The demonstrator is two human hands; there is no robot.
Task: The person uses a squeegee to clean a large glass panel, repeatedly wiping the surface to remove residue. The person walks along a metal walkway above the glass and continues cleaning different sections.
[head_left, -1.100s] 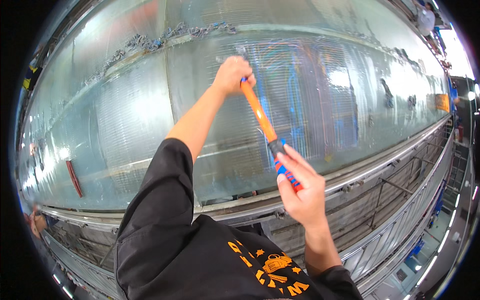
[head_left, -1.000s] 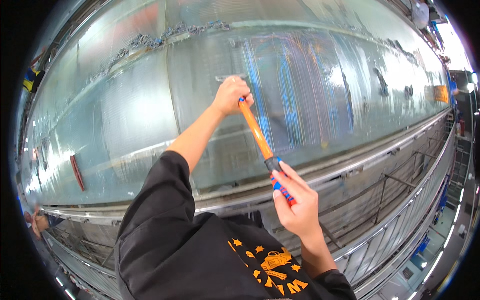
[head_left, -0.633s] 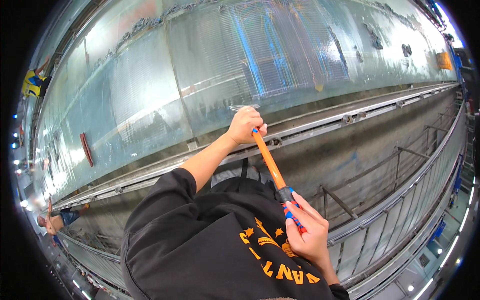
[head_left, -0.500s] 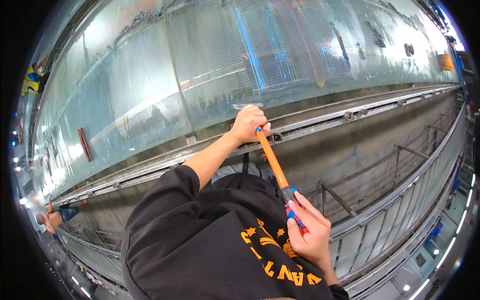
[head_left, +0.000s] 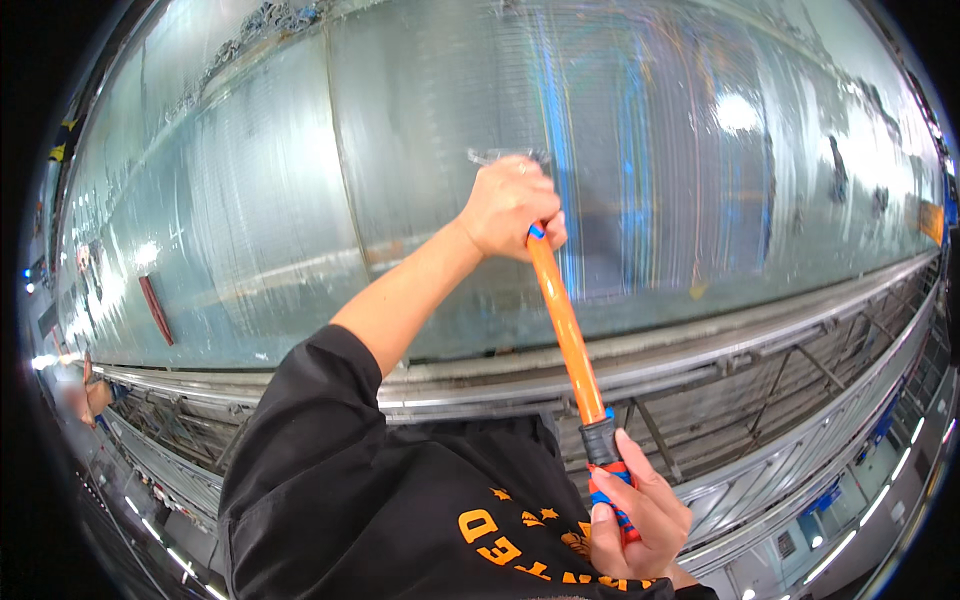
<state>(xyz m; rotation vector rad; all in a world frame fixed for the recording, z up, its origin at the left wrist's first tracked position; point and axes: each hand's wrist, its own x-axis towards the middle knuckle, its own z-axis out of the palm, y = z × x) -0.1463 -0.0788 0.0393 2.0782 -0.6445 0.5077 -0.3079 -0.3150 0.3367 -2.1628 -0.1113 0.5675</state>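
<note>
An orange-handled scraper (head_left: 567,330) runs between my two hands above the wet, shiny table (head_left: 250,190). My left hand (head_left: 510,210) is closed round its far end, over the table. Just beyond those knuckles a thin, clear edge (head_left: 485,156) shows; most of the tool's head is hidden by the hand. Nearer my body, my right hand (head_left: 645,515) grips the lower end, which is wrapped in red and blue (head_left: 610,485) below a black band. A patch of blue and coloured lines (head_left: 630,150) marks the table right of my left hand.
A metal rail (head_left: 700,345) edges the table on my side. Dark clumps of residue (head_left: 265,25) lie at the far left. On the left of the table is a reddish-brown strip (head_left: 157,310). Another person (head_left: 90,395) is at the far left.
My left hand has moved forward, from near the table's edge to further over the surface, carrying the scraper with it. My right hand is lower in the view. The view has shifted over the table.
</note>
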